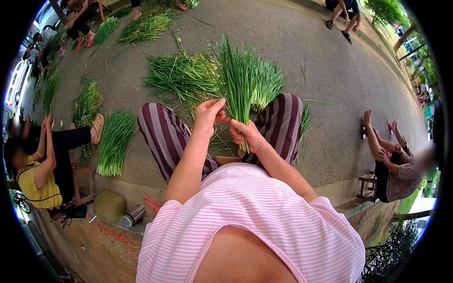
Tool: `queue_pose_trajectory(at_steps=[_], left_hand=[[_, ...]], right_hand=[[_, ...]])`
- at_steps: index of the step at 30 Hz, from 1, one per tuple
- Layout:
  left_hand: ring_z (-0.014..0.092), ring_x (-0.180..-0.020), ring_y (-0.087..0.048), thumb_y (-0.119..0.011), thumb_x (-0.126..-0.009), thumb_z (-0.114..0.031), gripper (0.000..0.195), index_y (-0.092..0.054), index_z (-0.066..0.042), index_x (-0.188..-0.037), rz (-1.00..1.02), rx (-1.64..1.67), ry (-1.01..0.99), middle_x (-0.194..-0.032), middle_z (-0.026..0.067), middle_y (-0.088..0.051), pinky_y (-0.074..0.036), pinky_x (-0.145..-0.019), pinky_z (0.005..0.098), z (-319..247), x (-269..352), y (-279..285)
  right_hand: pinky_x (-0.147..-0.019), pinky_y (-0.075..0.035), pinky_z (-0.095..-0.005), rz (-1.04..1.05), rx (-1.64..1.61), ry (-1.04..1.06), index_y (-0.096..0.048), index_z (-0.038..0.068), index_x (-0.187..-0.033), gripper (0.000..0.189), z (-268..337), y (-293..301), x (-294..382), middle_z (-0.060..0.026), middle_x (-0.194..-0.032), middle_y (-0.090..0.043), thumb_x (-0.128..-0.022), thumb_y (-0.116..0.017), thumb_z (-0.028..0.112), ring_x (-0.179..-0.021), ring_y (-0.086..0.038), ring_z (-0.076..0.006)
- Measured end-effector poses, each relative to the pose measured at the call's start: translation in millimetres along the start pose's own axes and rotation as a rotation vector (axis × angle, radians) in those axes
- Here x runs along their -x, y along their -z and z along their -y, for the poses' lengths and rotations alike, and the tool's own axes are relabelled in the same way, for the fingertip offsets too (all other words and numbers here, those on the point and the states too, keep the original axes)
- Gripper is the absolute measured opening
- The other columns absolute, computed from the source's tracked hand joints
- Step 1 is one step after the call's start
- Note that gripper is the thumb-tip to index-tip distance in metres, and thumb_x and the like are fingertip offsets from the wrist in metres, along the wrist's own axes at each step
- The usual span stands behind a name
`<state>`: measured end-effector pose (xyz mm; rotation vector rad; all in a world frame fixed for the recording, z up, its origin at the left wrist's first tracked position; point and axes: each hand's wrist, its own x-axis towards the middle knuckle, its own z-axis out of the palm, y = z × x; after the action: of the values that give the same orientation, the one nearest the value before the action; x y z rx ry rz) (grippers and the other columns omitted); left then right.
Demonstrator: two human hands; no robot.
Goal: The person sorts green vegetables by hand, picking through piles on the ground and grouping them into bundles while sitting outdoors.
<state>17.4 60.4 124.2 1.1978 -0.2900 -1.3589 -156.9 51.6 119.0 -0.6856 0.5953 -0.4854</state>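
Note:
My right hand (249,136) grips a bunch of long green garlic chives (238,81) near its pale lower ends, with the leaves fanned out away from me. My left hand (210,115) is beside the bunch, thumb and forefinger pinched together; whether a stalk is between them is too small to tell. Beyond my left knee, a loose heap of chives (184,76) lies on the pavement. A neater pile of chives (267,83) is on the ground behind the held bunch, near my right knee.
At left lie a straight stack of chives (116,143) and a tangled heap (87,102), beside a seated person in yellow (39,182). A steel flask (133,215), a rounded stone (109,206) and red ties (152,202) are by the curb. Another person (400,173) sits at right.

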Motion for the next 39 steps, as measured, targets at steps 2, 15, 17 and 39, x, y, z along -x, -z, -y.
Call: queue_pose_trajectory(at_steps=[2,15,17,39], left_hand=[[0.005,-0.062,-0.061,-0.076,-0.082,-0.017,0.018,-0.066,-0.006,-0.092,-0.003,0.006,0.002,-0.076,-0.0005,-0.065,-0.053,-0.052,0.0183,0.7,-0.1,2.8],[0.007,-0.071,-0.063,-0.072,-0.085,-0.015,0.016,-0.064,-0.009,-0.098,0.042,0.069,-0.078,-0.086,-0.0001,-0.067,-0.054,-0.062,0.0204,-2.7,-3.0,-7.7],[0.007,-0.074,-0.064,-0.071,-0.087,-0.016,0.017,-0.063,-0.009,-0.1,0.08,0.028,-0.037,-0.088,0.0008,-0.068,-0.055,-0.064,0.0214,-1.9,-6.2,-9.1],[0.012,-0.065,-0.064,-0.066,-0.09,-0.021,0.014,-0.061,-0.011,-0.099,-0.133,-0.476,0.463,-0.082,0.0007,-0.066,-0.053,-0.052,0.0241,133.1,-58.7,87.4]], right_hand=[[-0.044,-0.03,-0.0203,-0.01,0.004,0.004,-0.056,0.005,-0.116,0.032,0.4,-0.9,0.5,0.003,-0.071,-0.047,-0.093,-0.061,0.026,-0.05,-0.035,-0.0046],[-0.044,-0.027,-0.0216,-0.216,-0.069,0.066,-0.055,0.004,-0.103,0.029,18.2,12.2,0.3,0.0046,-0.067,-0.042,-0.096,-0.058,0.032,-0.05,-0.033,-0.0046],[-0.044,-0.026,-0.0214,-0.263,-0.095,0.079,-0.055,0.005,-0.101,0.028,30.9,20.9,6.0,0.0046,-0.066,-0.042,-0.097,-0.057,0.033,-0.05,-0.033,-0.0046],[-0.037,-0.037,-0.0201,-1.132,-0.406,0.36,-0.055,0.006,-0.083,0.023,133.4,335.7,128.0,0.0025,-0.064,-0.049,-0.094,-0.06,0.026,-0.046,-0.042,-0.0052]])
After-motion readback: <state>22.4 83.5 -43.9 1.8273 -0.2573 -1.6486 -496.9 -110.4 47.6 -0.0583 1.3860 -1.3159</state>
